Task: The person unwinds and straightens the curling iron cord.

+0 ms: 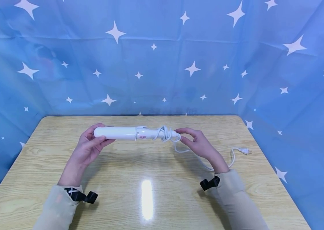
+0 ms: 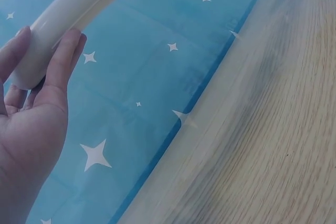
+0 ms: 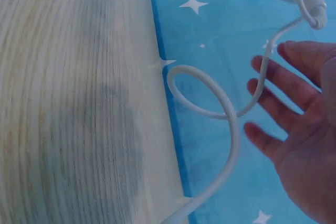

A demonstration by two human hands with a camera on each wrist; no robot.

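Left hand [image 1: 88,148] grasping white wand [image 1: 116,133], right hand [image 1: 201,145] loose beside its cord [image 3: 234,135] (wound round the handle [image 1: 149,133])

Plug [image 1: 243,150] lies on table [image 1: 116,179], right (cloth [image 1: 150,59] behind)

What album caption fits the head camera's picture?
Left hand holds a glossy white cylindrical appliance above a wood-grain table; right hand at the end wound with white cord.

Starry blue backdrop [image 1: 167,57]; wooden table [image 1: 116,191]
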